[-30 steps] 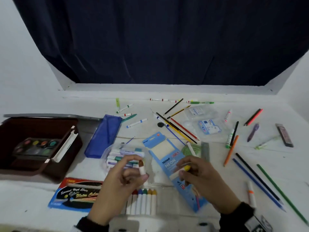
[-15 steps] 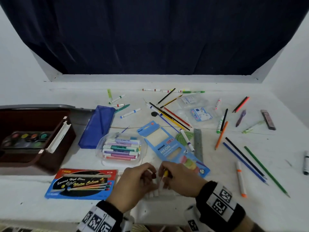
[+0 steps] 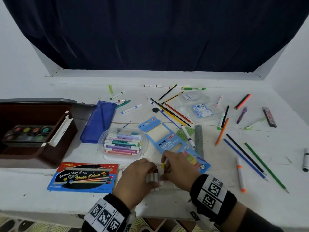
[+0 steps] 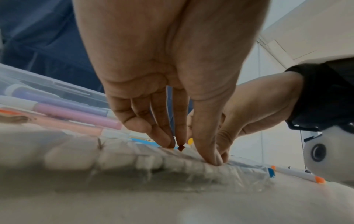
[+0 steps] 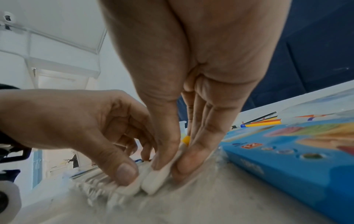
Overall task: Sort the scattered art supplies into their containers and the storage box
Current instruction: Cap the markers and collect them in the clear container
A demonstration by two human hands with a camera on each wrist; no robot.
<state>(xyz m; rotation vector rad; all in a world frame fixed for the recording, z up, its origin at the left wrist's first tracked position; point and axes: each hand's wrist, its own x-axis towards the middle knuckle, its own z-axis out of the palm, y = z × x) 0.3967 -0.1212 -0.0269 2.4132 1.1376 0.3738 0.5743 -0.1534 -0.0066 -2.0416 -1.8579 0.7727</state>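
A row of white paint tubes (image 3: pixel 154 178) lies in a clear plastic tray (image 4: pixel 239 171) near the table's front edge. My right hand (image 3: pixel 164 166) pinches a yellow-capped tube (image 5: pixel 164 171) between thumb and fingers, laying it at the row's right end. My left hand (image 3: pixel 151 171) curls over the neighbouring brown-capped tube (image 4: pixel 181 147), thumb pressing its bottom end, fingertips at the cap. In the right wrist view the right hand (image 5: pixel 171 166) and the left thumb sit side by side. Most of the row is hidden under my hands.
The open brown storage box (image 3: pixel 55 153) with a paint palette (image 3: pixel 28 133) stands far left. Nearby lie a water colour box (image 3: pixel 83 178), a marker tub (image 3: pixel 123 143), a blue pouch (image 3: pixel 98 121) and a neon pencil box (image 3: pixel 167 144). Loose pencils (image 3: pixel 244 158) and markers cover the right side.
Both hands came down and towards me, from above the pencil box to the tube row. The brown-capped and yellow-capped tubes they held aloft now lie against the row.
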